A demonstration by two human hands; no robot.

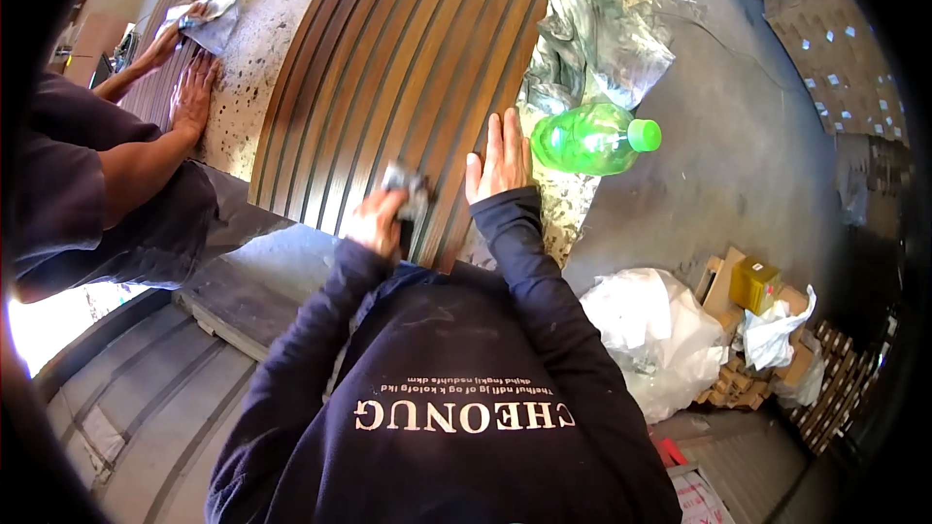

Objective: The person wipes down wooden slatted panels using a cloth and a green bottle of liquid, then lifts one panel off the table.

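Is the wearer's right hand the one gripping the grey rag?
No, the left hand holds the grey rag, while the right hand lies open at the edge of the slatted brown panel.

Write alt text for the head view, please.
A person's left hand holds a rag at the near end of a ribbed brown panel, right hand flat at its right edge. A green bottle sits to the right; at left, a co-worker holds a cloth.

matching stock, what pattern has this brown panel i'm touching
Brown panel with dark parallel stripes, head view.
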